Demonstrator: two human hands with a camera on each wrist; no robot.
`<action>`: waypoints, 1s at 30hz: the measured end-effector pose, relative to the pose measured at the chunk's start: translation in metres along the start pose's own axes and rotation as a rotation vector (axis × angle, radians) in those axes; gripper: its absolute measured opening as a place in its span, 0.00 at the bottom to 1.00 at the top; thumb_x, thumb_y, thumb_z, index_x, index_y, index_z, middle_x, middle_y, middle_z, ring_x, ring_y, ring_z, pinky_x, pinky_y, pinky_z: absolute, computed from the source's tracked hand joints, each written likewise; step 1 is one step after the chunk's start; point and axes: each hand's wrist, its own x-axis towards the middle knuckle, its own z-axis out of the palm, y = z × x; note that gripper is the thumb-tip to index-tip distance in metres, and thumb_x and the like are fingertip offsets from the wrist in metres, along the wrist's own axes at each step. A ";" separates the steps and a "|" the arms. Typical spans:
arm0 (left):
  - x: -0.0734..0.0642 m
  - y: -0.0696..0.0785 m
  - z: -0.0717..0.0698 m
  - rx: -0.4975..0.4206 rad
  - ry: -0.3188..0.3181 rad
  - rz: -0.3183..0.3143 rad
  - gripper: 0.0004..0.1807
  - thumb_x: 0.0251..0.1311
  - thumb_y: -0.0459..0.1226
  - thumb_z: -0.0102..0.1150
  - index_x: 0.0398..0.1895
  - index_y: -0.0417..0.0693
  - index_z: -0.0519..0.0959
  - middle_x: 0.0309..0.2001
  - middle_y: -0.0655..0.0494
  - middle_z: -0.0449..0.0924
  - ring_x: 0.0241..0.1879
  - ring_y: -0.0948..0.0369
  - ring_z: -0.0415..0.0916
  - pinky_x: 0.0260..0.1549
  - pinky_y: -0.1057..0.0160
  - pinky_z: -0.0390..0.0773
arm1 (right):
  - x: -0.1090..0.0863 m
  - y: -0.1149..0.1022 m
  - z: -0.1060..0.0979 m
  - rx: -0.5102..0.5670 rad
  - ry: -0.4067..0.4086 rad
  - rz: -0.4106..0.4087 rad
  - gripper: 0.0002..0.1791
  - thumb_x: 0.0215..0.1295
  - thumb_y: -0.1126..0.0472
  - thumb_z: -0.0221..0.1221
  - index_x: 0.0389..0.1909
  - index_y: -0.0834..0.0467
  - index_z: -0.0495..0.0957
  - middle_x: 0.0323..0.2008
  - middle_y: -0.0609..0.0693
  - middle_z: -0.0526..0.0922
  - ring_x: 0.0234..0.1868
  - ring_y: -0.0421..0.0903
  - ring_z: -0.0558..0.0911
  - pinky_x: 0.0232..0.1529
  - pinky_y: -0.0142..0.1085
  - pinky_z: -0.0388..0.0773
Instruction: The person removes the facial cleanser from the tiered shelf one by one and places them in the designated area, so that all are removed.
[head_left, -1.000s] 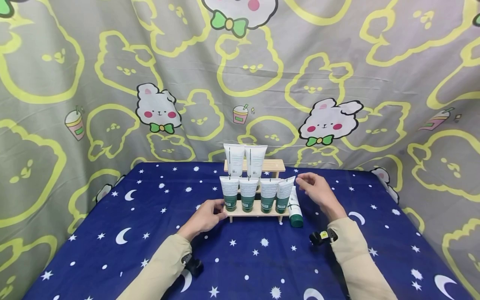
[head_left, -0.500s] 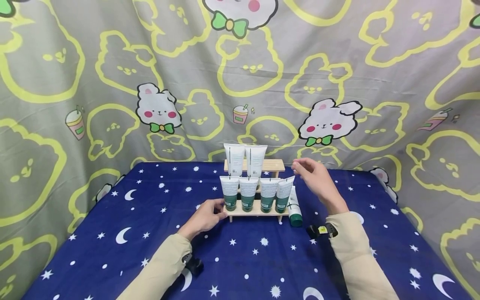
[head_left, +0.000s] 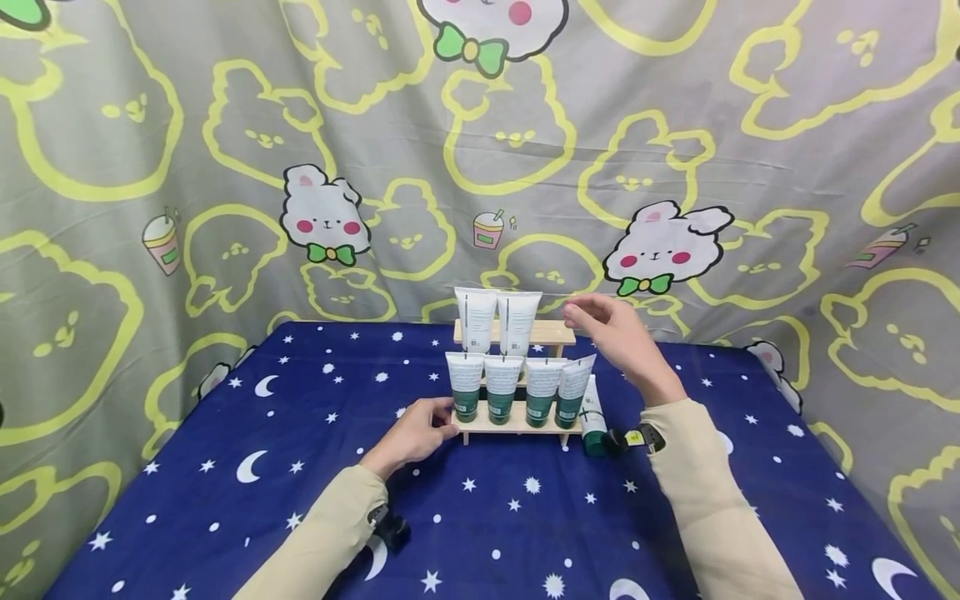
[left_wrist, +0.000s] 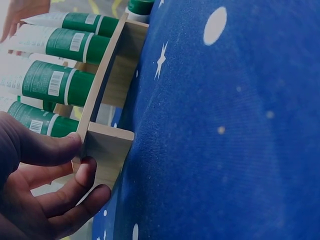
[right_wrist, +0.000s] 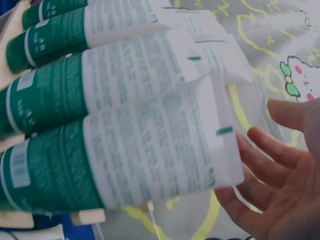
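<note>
A tiered wooden stand stands on the table. Its front step holds several squeeze tubes, white above with green lower ends, such as this squeeze tube; the rightmost squeeze tube leans right. Two mostly white tubes rise behind, their lower parts hidden. My left hand grips the front step's left end; in the left wrist view the thumb lies against the board, with fingers curled by the end leg. Holding nothing, my right hand hovers beside the upper shelf's right end, its fingers apart in the right wrist view.
Another white tube with a green cap leans or lies just right of the stand, partly covered by the right wrist camera. A dark blue star-print cloth covers the table. A patterned curtain hangs behind.
My right hand has moved up and left, from beside the rightmost front tube to the upper shelf's right end. The left hand keeps its grip on the stand. The head view has shifted slightly.
</note>
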 end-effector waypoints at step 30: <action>-0.001 0.001 0.001 -0.007 0.000 0.000 0.26 0.60 0.27 0.65 0.63 0.30 0.76 0.32 0.53 0.80 0.33 0.60 0.75 0.41 0.60 0.75 | 0.018 -0.020 0.033 -0.076 -0.094 0.001 0.22 0.71 0.48 0.64 0.57 0.58 0.77 0.58 0.56 0.81 0.60 0.56 0.80 0.54 0.52 0.80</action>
